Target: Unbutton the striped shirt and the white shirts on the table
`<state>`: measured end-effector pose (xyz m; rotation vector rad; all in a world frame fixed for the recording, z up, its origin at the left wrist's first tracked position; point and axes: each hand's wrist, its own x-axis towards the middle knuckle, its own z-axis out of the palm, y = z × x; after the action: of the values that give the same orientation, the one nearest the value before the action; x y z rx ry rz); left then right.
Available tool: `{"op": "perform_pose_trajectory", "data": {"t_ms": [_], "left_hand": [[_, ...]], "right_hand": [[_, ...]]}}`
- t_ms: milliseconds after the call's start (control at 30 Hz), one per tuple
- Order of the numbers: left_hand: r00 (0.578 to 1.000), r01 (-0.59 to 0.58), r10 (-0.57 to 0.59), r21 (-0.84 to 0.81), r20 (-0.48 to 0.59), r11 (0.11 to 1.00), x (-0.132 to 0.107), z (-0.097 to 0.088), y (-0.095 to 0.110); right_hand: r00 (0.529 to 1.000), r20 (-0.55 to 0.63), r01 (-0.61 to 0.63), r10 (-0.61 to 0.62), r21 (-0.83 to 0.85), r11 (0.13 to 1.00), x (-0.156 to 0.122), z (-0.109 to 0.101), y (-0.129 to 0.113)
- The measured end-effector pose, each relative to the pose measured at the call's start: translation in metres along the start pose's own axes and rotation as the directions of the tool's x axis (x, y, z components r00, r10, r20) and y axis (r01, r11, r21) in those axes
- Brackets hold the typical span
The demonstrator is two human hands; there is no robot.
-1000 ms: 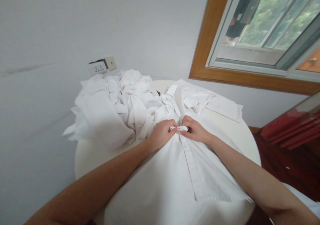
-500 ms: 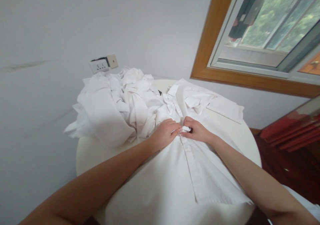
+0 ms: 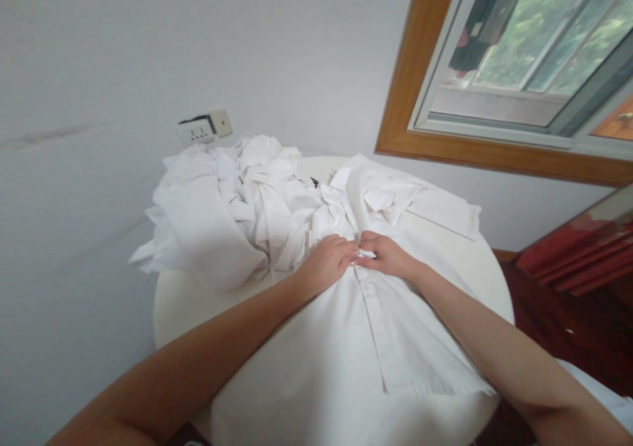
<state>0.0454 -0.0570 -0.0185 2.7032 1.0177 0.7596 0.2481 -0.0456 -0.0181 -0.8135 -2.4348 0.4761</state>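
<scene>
So the shirt (image 3: pixel 346 353) is laid flat, front up, on the round table (image 3: pixel 171 304), hem draped over the near edge. Left hand (image 3: pixel 329 261) and right hand (image 3: pixel 386 256) meet at the button strip just below the collar, both pinching cloth there. A pile (image 3: pixel 232 208) of white clothes hogs the far left and spills over that rim. Bare tabletop shows only along the left and right rims, and the wall (image 3: pixel 297 57) is right behind.

Soft white cloth, not shiny, on the shirt (image 3: pixel 346 347); same cloth, all crumpled, in the pile (image 3: pixel 222 208). Smooth cream top on the table (image 3: pixel 178 301). Shiny brown wood on the window frame (image 3: pixel 410 70). Hard plastic on the socket (image 3: pixel 198 130)
</scene>
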Motion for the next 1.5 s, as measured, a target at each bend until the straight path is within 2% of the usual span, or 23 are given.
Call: {"op": "perform_pose_trajectory", "data": {"t_ms": [133,233,300,400,533,700,800,900,1033,1133,1200,1333,1500], "left_hand": [[0.997,0.081,-0.081,-0.061,-0.009,0.995,0.000,-0.001,-0.004],[0.983,0.164,-0.173,-0.138,-0.057,0.977,0.000,-0.003,-0.010],[0.983,0.161,-0.172,-0.136,-0.069,0.977,0.000,-0.005,-0.012],[0.993,0.075,-0.079,-0.049,-0.085,0.996,0.002,-0.010,-0.009],[0.992,-0.031,0.029,-0.017,-0.120,0.999,0.002,-0.021,0.014],[0.986,-0.112,0.140,-0.263,0.087,0.958,-0.002,-0.024,0.041],[0.982,-0.080,0.136,-0.360,0.131,0.929,-0.005,-0.019,0.042],[0.985,-0.042,0.100,-0.366,0.142,0.930,-0.008,-0.016,0.038],[0.990,0.039,0.010,-0.332,0.143,0.942,-0.007,-0.015,0.035],[0.993,0.071,-0.030,-0.379,0.113,0.923,-0.006,-0.014,0.035],[0.995,0.083,-0.050,-0.408,0.091,0.909,-0.005,-0.012,0.035],[0.990,0.138,-0.122,-0.433,0.063,0.891,-0.004,-0.007,0.037],[0.980,0.194,-0.195,-0.450,0.045,0.872,-0.003,-0.003,0.040]], "right_hand": [[0.998,-0.031,-0.049,0.052,0.099,0.994,-0.003,-0.003,0.001],[0.987,-0.085,-0.117,0.135,0.194,0.974,-0.006,-0.008,0.001],[0.966,-0.138,-0.174,0.219,0.278,0.945,-0.009,-0.011,0.001],[0.891,-0.201,-0.269,0.407,0.488,0.830,-0.010,-0.011,-0.001],[0.796,-0.189,-0.265,0.575,0.746,0.612,-0.007,-0.009,-0.005],[0.707,-0.192,-0.275,0.681,0.812,0.515,-0.003,-0.010,-0.005],[0.669,-0.185,-0.270,0.720,0.842,0.467,-0.003,-0.010,-0.001],[0.622,-0.217,-0.226,0.752,0.870,0.439,-0.004,-0.012,0.003],[0.525,-0.256,-0.126,0.812,0.920,0.371,-0.009,-0.019,0.007],[0.453,-0.257,-0.050,0.853,0.949,0.313,-0.012,-0.025,0.008],[0.442,-0.234,-0.020,0.866,0.963,0.270,-0.012,-0.026,0.008],[0.453,-0.186,0.005,0.872,0.978,0.207,-0.009,-0.025,0.006],[0.494,-0.166,-0.011,0.853,0.980,0.196,-0.006,-0.022,0.000]]}}
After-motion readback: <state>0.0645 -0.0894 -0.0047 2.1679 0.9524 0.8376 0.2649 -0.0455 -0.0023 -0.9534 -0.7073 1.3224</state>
